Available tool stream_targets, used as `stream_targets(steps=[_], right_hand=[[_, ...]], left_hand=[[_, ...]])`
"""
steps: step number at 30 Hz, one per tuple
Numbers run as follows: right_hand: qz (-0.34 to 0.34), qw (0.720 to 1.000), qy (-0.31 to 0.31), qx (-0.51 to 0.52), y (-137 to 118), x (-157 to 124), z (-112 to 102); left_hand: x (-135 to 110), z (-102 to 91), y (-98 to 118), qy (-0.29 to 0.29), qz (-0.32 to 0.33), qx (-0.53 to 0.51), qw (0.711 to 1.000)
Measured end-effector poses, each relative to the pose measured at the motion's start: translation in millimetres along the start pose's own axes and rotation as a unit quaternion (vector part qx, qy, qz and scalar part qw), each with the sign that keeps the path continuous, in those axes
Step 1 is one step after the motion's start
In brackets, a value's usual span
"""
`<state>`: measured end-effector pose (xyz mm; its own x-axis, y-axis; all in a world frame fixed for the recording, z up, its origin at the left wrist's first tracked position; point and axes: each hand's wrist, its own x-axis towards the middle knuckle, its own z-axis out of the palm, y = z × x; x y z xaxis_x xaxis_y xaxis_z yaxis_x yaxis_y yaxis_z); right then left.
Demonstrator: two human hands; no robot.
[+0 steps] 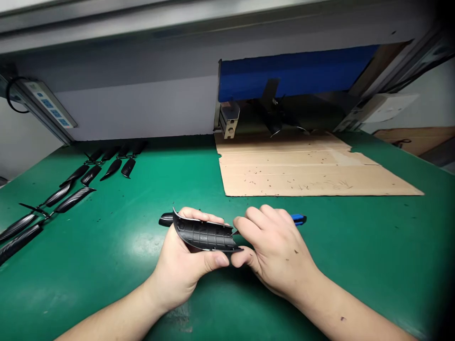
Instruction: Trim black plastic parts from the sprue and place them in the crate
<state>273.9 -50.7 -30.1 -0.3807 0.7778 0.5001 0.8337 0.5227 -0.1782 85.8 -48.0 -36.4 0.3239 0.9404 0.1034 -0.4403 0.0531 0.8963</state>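
Note:
My left hand [188, 260] is closed around a curved black plastic shell [206, 234], its ribbed hollow side turned up toward me. A glossy black striped end [165, 219] shows past the fingers on the left; whether it belongs to the same piece I cannot tell. At the shell's right end, my right hand [272, 241] is closed on a slim cutter knife with a blue and black handle [298, 219] sticking out behind the knuckles. Its thin tip meets the shell's edge, while the right thumb rests by the lower corner. The fingers hide most of the knife.
Several glossy black parts [71, 199] joined by thin runners lie at the left of the green table [142, 246]. A cardboard sheet [302, 175] with small black scraps lies at the back right, under a blue panel [291, 76]. A power strip [51, 105] is fixed at the left.

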Motion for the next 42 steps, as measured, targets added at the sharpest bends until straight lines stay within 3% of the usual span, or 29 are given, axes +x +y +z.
stream_targets(steps=[16,21,25,27,31,35,37,40,42], right_hand=[[-0.038,0.999,0.015,0.012,-0.9,-6.8,4.9],[-0.037,0.997,-0.008,0.063,0.8,-8.1,6.6],[-0.029,0.959,-0.077,0.272,6.8,-4.3,4.5],[-0.006,0.938,-0.067,0.341,8.4,-2.1,2.9],[0.035,0.942,0.002,0.333,1.5,-1.7,2.3],[0.061,0.947,0.012,0.314,-7.8,-3.5,3.1],[0.047,0.934,-0.03,0.354,-6.1,-3.4,0.4],[0.017,0.882,-0.142,0.448,3.2,-2.1,-8.8],[0.036,0.858,-0.162,0.485,9.1,-1.0,-14.4]], left_hand=[[-0.2,3.5,9.7,-0.085,0.037,-0.003,0.996],[0.5,1.0,10.8,-0.096,0.041,0.012,0.994],[1.4,-0.1,8.6,-0.106,0.032,-0.013,0.994],[1.4,-0.4,5.9,-0.101,0.024,-0.038,0.994],[0.0,1.7,1.3,-0.079,0.011,-0.082,0.993],[-1.6,5.9,2.0,-0.077,-0.01,-0.127,0.989],[-1.2,5.4,5.0,-0.083,-0.014,-0.129,0.988],[2.6,-0.5,13.3,-0.1,-0.036,-0.114,0.988],[7.0,-6.0,19.4,-0.081,-0.056,-0.118,0.988]])
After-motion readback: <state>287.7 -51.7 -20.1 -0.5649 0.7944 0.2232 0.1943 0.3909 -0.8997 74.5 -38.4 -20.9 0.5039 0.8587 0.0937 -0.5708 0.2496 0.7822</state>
